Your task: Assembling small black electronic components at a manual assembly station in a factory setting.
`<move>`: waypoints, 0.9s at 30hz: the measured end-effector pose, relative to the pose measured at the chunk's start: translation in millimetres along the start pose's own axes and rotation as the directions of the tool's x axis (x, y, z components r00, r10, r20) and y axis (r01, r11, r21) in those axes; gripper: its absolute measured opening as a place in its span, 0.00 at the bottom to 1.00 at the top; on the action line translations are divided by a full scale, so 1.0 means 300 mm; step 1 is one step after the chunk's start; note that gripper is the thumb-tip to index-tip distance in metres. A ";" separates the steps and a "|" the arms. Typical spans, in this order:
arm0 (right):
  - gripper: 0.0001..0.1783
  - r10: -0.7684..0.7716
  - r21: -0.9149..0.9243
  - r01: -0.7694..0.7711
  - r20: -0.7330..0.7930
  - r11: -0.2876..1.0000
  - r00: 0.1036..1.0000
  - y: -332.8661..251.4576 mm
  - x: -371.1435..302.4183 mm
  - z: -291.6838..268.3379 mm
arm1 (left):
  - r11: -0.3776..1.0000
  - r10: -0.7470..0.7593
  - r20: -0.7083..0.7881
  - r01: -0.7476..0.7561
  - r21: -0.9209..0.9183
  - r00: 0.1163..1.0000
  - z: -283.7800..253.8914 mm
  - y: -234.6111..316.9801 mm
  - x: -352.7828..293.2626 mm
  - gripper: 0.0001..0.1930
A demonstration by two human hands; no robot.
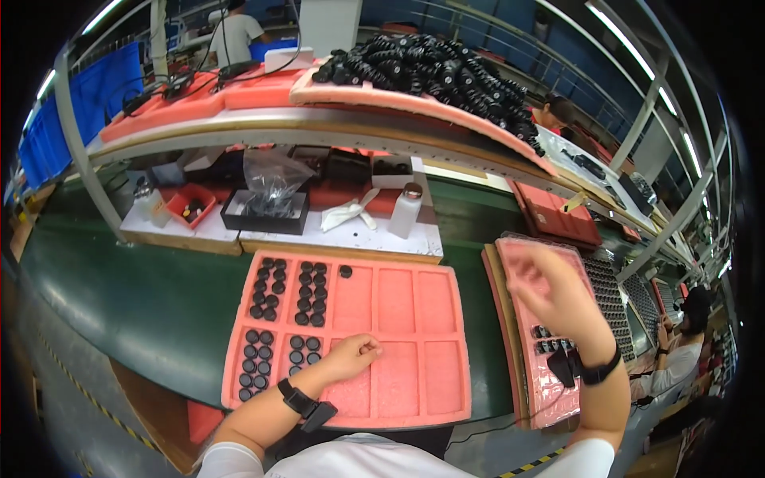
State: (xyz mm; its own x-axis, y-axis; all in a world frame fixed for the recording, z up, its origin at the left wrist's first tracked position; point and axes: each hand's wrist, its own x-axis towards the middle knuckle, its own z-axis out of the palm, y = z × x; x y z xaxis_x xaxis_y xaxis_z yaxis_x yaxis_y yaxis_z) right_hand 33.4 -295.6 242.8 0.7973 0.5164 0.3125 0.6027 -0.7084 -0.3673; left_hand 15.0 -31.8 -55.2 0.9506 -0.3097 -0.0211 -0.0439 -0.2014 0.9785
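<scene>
while the left hand [349, 358] hangs over the lower middle of a pink tray [435, 303], its fingers are curled in, and i cannot tell whether they pinch anything. the right hand [553, 298], a little blurred, is above another pink tray [550, 411] at the right, fingers bent and parted from the thumb. black caps [319, 293] fill the first tray's left compartments; a lone cap [346, 272] sits in the upper middle one.

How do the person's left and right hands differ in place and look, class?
The left hand is over the compartmented pink tray; the right hand is over the pink tray at right. The left hand looks fairly sharp, the right hand blurred. Both are bare, with black wristbands.
</scene>
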 end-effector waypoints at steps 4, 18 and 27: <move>0.11 0.001 0.044 0.007 -0.195 0.999 0.981 0.117 0.262 -0.027 | 1.000 -0.023 0.008 0.023 -0.015 1.000 -0.005 -0.008 0.008 0.07; 0.19 -0.029 -0.378 -0.178 -0.482 0.909 0.875 0.316 1.066 -0.133 | 0.996 -0.050 0.045 0.054 -0.076 0.998 -0.023 -0.014 0.001 0.08; 0.21 0.210 -0.326 -0.389 -0.469 0.861 0.858 0.312 1.147 -0.163 | 0.995 -0.058 0.051 0.062 -0.083 0.997 -0.018 -0.017 0.002 0.08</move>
State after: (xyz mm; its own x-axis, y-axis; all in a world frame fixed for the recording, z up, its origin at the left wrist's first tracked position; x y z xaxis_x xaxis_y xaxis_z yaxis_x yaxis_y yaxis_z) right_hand 362.8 -207.7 358.6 0.7958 0.0688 0.6016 0.1986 -0.9682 -0.1520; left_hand 17.4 -26.0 -59.1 0.9348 -0.3441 -0.0885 0.0413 -0.1423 0.9890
